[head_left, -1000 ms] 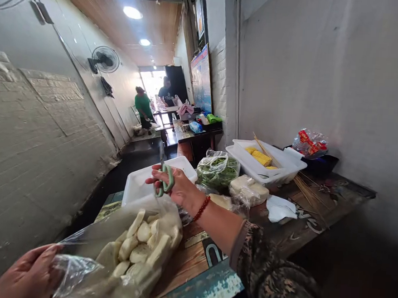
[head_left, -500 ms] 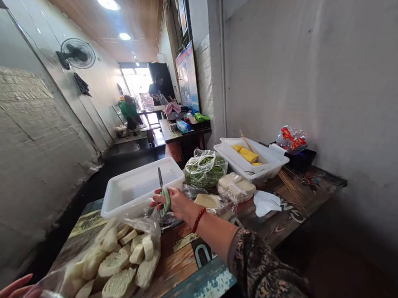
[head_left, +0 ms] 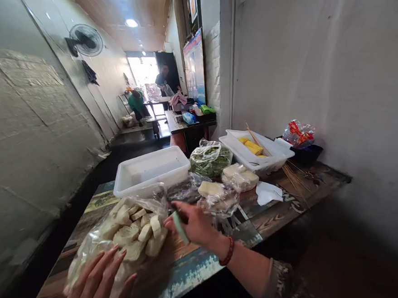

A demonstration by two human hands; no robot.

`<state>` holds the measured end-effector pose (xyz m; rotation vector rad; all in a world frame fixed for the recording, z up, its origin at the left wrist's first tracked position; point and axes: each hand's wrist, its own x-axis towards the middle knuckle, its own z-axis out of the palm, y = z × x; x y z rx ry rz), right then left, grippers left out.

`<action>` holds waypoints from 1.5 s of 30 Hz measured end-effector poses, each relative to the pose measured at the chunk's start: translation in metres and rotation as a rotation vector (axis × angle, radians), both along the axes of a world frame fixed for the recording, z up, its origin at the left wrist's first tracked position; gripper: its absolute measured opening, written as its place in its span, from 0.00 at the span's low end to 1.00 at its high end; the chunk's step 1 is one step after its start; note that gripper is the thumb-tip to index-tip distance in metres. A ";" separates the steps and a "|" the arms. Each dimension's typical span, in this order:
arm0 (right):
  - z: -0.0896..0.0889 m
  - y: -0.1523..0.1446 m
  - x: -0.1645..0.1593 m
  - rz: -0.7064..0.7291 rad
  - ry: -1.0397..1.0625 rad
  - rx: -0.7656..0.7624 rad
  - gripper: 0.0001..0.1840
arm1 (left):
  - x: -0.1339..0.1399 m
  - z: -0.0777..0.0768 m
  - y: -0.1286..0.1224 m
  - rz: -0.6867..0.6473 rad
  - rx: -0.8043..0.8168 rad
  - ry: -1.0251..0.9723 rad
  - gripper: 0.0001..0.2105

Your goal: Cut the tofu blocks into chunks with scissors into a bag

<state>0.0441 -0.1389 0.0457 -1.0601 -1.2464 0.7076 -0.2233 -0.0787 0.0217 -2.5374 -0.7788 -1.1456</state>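
My right hand (head_left: 193,226) is closed around a pale green handle (head_left: 180,228) with a dark blade, which looks like scissors. It is over the table, just right of a clear plastic bag (head_left: 92,246) full of pale, spongy-looking cut rolls (head_left: 128,235). My left hand (head_left: 103,278) lies on the near side of this bag with its fingers spread. Beyond the bag stands a white plastic tub (head_left: 151,168). To the right of the tub are a pale block (head_left: 211,189) on crumpled plastic, a wrapped pale block (head_left: 240,175) and a bag of leafy greens (head_left: 211,159).
A second white tub (head_left: 276,156) holds corn (head_left: 252,147) and sticks. Thin skewers (head_left: 294,183) and a white cloth or tissue (head_left: 268,193) lie on the wooden table (head_left: 190,268). Two people are in the background, near another table (head_left: 176,127).
My right hand has come down and nearer with the green-handled tool, its blade no longer pointing up. My left hand has moved in onto the bag of cut rolls. The camera view has shifted.
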 end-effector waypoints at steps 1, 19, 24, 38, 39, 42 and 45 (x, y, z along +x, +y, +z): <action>-0.005 -0.005 -0.010 0.029 -0.053 -0.019 0.26 | 0.003 -0.001 -0.005 -0.007 0.015 0.016 0.22; -0.047 -0.036 0.069 -0.430 0.090 -0.104 0.31 | 0.056 0.015 -0.069 -0.250 -0.368 -0.145 0.11; -0.033 -0.024 0.122 -0.569 -0.029 -0.099 0.36 | 0.131 0.009 -0.041 -0.433 -0.821 -0.048 0.08; -0.072 0.036 0.148 -0.727 -0.437 -0.155 0.28 | 0.258 -0.031 0.038 -0.178 -1.022 -0.387 0.16; -0.076 0.036 0.149 -0.731 -0.441 -0.155 0.28 | 0.263 -0.034 0.040 -0.188 -1.052 -0.414 0.16; -0.083 0.040 0.150 -0.707 -0.349 -0.132 0.26 | 0.274 -0.040 0.046 -0.205 -1.134 -0.559 0.16; -0.086 0.045 0.148 -0.654 -0.179 -0.122 0.25 | 0.273 -0.042 0.049 -0.206 -1.193 -0.763 0.17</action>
